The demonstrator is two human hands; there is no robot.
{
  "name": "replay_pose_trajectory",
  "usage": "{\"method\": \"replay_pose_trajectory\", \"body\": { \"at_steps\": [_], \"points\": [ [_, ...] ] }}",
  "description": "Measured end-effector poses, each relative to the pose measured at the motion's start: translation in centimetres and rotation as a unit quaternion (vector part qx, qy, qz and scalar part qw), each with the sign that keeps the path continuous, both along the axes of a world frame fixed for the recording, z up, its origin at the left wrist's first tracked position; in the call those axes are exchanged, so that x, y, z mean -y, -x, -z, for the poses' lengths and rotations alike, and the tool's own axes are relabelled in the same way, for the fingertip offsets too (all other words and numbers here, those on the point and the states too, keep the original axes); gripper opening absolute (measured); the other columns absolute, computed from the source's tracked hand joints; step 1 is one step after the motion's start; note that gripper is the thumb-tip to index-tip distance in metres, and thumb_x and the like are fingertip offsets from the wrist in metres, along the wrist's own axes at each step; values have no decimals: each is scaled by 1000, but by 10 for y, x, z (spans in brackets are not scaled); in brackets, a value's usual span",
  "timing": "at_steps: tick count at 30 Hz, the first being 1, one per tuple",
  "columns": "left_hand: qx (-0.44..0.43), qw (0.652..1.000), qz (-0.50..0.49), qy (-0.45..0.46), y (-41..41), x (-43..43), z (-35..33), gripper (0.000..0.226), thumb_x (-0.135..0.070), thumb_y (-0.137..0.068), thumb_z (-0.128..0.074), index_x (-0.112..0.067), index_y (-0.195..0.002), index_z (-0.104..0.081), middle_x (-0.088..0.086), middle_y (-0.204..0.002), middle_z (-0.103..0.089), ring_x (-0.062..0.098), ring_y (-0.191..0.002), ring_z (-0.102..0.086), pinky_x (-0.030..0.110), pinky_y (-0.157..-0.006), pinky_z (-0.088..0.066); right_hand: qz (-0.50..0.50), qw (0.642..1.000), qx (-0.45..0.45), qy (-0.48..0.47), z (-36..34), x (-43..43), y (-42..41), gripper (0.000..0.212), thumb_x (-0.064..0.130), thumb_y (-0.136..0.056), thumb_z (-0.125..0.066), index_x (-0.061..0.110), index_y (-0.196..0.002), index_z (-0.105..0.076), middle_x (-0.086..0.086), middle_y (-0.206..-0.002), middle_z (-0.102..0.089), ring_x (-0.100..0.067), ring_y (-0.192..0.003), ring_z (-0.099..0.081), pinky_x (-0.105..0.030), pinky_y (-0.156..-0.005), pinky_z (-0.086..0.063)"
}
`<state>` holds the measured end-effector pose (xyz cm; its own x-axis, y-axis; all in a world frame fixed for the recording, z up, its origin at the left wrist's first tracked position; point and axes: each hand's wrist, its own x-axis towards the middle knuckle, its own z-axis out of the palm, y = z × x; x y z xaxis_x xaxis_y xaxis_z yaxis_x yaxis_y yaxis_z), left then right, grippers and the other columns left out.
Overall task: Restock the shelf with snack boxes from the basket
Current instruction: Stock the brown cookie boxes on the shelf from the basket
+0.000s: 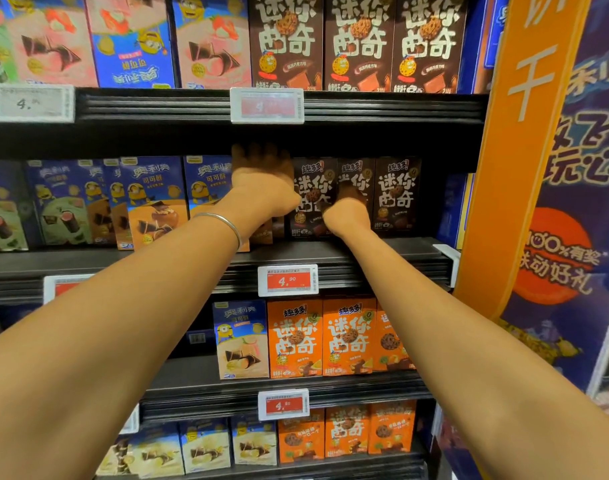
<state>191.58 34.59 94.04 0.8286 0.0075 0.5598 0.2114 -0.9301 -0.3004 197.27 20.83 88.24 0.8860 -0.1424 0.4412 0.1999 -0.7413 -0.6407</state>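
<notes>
Reaching among the boxes (396, 192), left hand (261, 183) and right hand (348, 213) are shadowed, so I cannot tell their grip; a rough push may topple the row.

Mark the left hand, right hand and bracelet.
left hand (261, 183): head view, back of the hand.
right hand (348, 213): head view, back of the hand.
bracelet (227, 222): head view, upper arc of the band.

Both arms stretched forward — left hand (261, 183) higher than right hand (348, 211).
</notes>
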Motion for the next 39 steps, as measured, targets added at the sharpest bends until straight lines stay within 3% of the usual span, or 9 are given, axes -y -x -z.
{"method": "replay_pose_trajectory", "body": {
  "at_steps": [9,12,15,20,23,26,29,33,39],
  "points": [
    [3,999,30,26,8,-1,-5,81,-52,-98,-54,-19,-166,-23,11,-174,-19,39,-160,-16,58,-130,-11,4,1000,-5,-16,-1,-1,3,32,22,-97,-62,3,-122,-56,-17,-116,-64,-37,-110,-63,-40,-87,-52],
    [45,996,71,20,14,-2,-5,85,-57,-99,-52,-16,-167,-20,11,-176,-15,37,-162,-11,57,-131,-3,9,998,-4,-55,0,2,8,20,28,-93,-64,9,-97,-59,-10,-97,-60,-34,-97,-64,-34,-73,-47],
    [92,984,149,41,28,-2,2,80,-59,-98,-54,-17,-163,-32,13,-170,-32,36,-158,-24,52,-132,-11,-1,992,45,-120,3,6,22,25,32,-88,-67,16,-80,-49,-3,-88,-60,-27,-83,-61,-33,-66,-45],
    [139,956,236,108,71,-3,31,70,-59,-102,-50,-18,-158,-43,10,-150,-57,31,-145,-48,53,-132,-7,-99,965,106,-218,16,12,70,50,44,-94,-64,12,-131,-54,-7,-127,-61,-18,-112,-60,-34,-91,-54],
    [175,919,285,210,108,-11,66,65,-53,-101,-53,-15,-153,-51,6,-152,-58,26,-150,-44,52,-132,-2,-166,937,145,-271,32,15,118,42,38,-96,-65,18,-133,-58,5,-125,-63,4,-106,-61,-10,-84,-49],
    [187,873,309,329,152,-22,116,57,-47,-100,-58,-13,-145,-58,3,-147,-61,25,-146,-49,46,-132,-11,-216,913,145,-314,62,14,164,33,32,-96,-66,19,-127,-62,5,-119,-68,1,-109,-64,-24,-94,-55],
    [156,837,315,420,196,-36,180,53,-42,-99,-60,-12,-143,-61,2,-144,-63,20,-141,-55,42,-122,-39,-280,892,87,-345,111,10,200,24,31,-94,-66,24,-117,-65,0,-118,-72,-13,-114,-67,-42,-98,-55],
    [80,786,242,563,252,-57,282,43,-41,-101,-60,-18,-137,-65,-10,-137,-67,5,-132,-60,22,-110,-43,-319,857,-118,-387,199,-4,234,17,40,-88,-68,34,-104,-71,-2,-114,-75,-21,-108,-71,-37,-85,-61],
    [28,645,-20,764,308,-90,434,15,-19,-108,-57,-13,-110,-71,14,-115,-77,28,-115,-70,36,-104,-52,-272,823,-410,-284,357,-32,269,9,18,-100,-60,17,-107,-66,-22,-119,-67,-42,-114,-62,-50,-90,-54]
  ]
}}
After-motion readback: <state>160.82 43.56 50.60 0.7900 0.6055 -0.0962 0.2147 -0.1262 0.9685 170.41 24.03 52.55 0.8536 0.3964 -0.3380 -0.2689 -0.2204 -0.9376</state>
